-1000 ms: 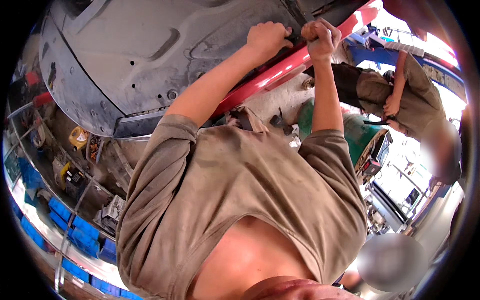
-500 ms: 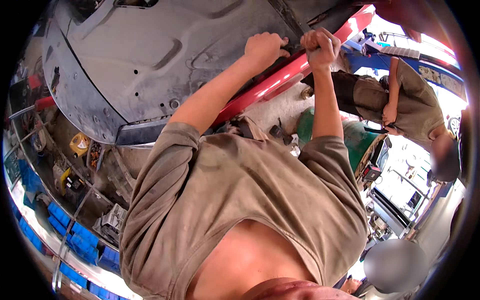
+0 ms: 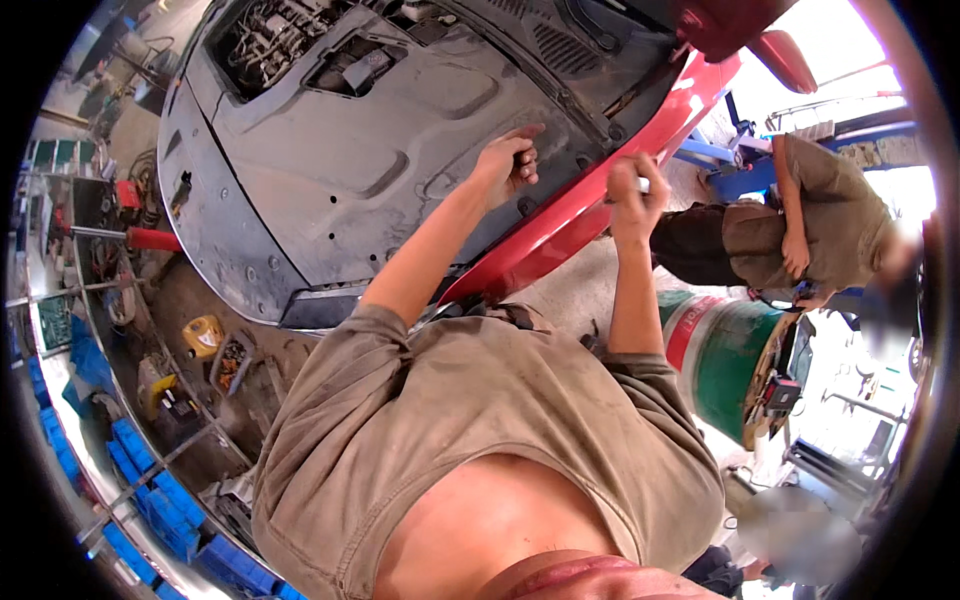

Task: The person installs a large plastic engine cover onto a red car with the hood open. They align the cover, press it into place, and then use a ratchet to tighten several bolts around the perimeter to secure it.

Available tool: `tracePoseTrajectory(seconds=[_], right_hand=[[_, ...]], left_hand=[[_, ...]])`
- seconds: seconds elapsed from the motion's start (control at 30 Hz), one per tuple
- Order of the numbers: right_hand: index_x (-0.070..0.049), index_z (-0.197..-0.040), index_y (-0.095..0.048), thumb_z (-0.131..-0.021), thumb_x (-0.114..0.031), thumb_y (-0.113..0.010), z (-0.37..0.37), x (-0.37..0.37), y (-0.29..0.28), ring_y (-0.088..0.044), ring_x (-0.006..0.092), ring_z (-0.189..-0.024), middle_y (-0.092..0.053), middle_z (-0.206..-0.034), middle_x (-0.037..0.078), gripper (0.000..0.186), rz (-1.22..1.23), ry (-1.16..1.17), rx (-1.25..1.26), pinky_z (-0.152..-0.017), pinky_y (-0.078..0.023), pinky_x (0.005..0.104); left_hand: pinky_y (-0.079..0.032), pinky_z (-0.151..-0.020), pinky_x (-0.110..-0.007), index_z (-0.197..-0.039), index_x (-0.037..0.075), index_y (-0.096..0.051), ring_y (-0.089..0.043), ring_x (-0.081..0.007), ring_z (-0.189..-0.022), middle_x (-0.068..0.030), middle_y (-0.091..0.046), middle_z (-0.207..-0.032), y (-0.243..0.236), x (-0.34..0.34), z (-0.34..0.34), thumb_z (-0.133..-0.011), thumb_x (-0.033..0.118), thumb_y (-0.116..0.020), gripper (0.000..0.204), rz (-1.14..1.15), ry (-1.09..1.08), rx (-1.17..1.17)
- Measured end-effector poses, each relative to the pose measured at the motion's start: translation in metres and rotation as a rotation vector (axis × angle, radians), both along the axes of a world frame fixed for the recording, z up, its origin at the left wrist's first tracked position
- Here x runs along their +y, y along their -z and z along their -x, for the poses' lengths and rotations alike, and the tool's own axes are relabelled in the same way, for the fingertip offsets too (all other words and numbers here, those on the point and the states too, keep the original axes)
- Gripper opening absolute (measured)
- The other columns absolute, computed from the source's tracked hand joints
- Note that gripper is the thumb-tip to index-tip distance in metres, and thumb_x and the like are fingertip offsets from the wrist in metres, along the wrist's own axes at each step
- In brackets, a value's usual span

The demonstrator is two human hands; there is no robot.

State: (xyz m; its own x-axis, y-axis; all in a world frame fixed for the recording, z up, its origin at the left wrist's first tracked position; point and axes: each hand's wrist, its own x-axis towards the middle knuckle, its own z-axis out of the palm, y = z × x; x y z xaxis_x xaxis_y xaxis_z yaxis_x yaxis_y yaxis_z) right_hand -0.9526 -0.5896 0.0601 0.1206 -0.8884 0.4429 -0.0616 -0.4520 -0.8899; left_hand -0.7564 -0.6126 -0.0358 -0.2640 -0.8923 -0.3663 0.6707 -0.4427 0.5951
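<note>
A car's engine bay lies in front of me, covered by a broad dusty grey panel (image 3: pixel 300 180) with a red fender (image 3: pixel 560 215) along its right edge. My left hand (image 3: pixel 507 168) hovers over the panel near that edge, index finger stretched out and the other fingers loosely bent, with nothing visible in it. Above the fender, my right hand (image 3: pixel 637 200) is closed like a fist. A small pale end of something shows at its fingers; the rest is hidden and blurred.
Another person (image 3: pixel 820 220) stands beyond the fender at the right. Closer to me is a green drum (image 3: pixel 725 355). On the left are a yellow jug (image 3: pixel 203 336), a metal rack (image 3: pixel 165 450) and blue bins (image 3: pixel 165 500). Engine parts (image 3: pixel 275 45) show through an opening in the panel.
My left hand has come away from the panel's edge, its index finger now extended. My right hand remains closed above the fender, now with a pale end showing. The view has shifted, revealing more engine bay.
</note>
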Motion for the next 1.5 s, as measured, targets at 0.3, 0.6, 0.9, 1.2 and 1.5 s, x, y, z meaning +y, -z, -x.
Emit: tracePoseTrajectory(seconds=[0.3,0.6,0.9,1.2,1.5], right_hand=[[-0.006,-0.106,-0.066,-0.075,-0.012,-0.074,0.005,0.097,0.021,-0.067,0.0264,-0.078,-0.066,-0.087,0.011,0.032,-0.006,0.102,0.436,-0.07,-0.053,0.0343],[-0.013,-0.099,-0.071,-0.075,-0.017,-0.074,0.044,0.176,0.037,-0.064,0.0282,-0.074,-0.064,-0.082,0.008,0.025,-0.135,0.338,0.461,-0.067,-0.052,0.0369],[-0.011,-0.096,-0.071,-0.075,-0.014,-0.074,0.013,0.223,0.036,-0.064,0.031,-0.076,-0.066,-0.087,0.01,0.022,-0.073,0.278,0.53,-0.068,-0.052,0.038],[-0.005,-0.094,-0.07,-0.076,-0.008,-0.074,-0.104,0.285,0.024,-0.066,0.0302,-0.08,-0.068,-0.087,0.012,0.019,-0.12,0.141,0.497,-0.07,-0.053,0.0355],[0.001,-0.083,-0.063,-0.085,-0.005,-0.058,-0.192,0.364,0.042,-0.057,0.0101,-0.063,-0.062,-0.068,0.007,0.008,-0.364,0.276,0.232,-0.059,-0.045,0.0268]], left_hand=[[-0.049,-0.085,-0.041,-0.132,0.003,-0.041,-0.057,-0.0266,-0.089,-0.011,-0.055,-0.097,-0.037,0.098,0.054,-0.082,-0.004,-0.034,0.051,-0.056,-0.057,0.319],[-0.033,-0.112,-0.049,-0.134,-0.002,-0.042,-0.045,-0.0378,-0.126,-0.0225,-0.05,-0.131,-0.036,0.162,0.105,-0.075,0.0,-0.033,0.059,-0.053,0.135,0.467],[-0.025,-0.116,-0.045,-0.14,0.002,-0.04,-0.036,-0.0321,-0.136,-0.0185,-0.043,-0.142,-0.025,0.209,0.063,-0.075,0.002,-0.034,0.065,0.076,0.248,0.433],[-0.027,-0.115,-0.044,-0.137,-0.004,-0.04,-0.039,-0.031,-0.134,-0.0192,-0.048,-0.138,-0.028,0.287,-0.054,-0.072,-0.001,-0.035,0.065,0.061,0.136,0.491],[-0.054,-0.09,-0.031,-0.136,0.006,-0.044,-0.061,-0.0215,-0.109,-0.0135,-0.057,-0.127,-0.007,0.386,-0.165,-0.097,0.012,-0.052,0.04,-0.073,0.07,0.381]])
